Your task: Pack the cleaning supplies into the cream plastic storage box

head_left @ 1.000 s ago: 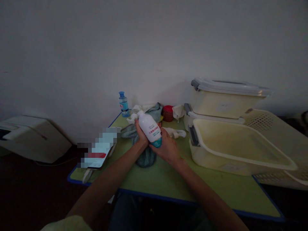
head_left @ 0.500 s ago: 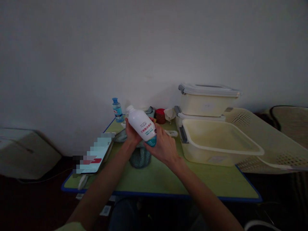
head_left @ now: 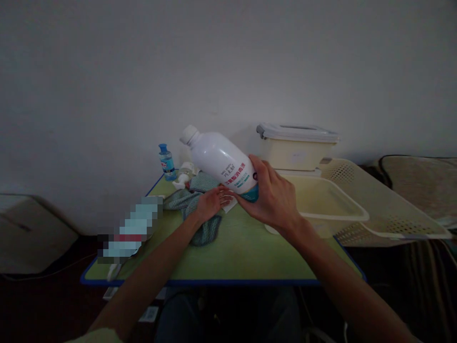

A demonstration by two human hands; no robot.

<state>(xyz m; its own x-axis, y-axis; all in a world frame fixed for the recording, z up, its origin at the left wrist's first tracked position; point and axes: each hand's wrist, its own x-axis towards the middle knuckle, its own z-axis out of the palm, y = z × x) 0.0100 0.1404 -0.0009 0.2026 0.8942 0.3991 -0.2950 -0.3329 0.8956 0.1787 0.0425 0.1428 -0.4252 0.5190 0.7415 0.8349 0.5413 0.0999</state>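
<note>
Right hand (head_left: 276,195) around tilted bottle (head_left: 223,159)

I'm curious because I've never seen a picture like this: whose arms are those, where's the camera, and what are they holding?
There's no robot here, just a person's two bare hands. The camera sits on their head, looking forward and down, so you see roughly what they see.

The right hand grips a big white bottle near its bottom end. The bottle is tilted, cap toward the upper left. The left hand is just under it; I can't tell whether it touches.

On the green table are a crumpled cloth, a small blue bottle and an open tub.
</note>
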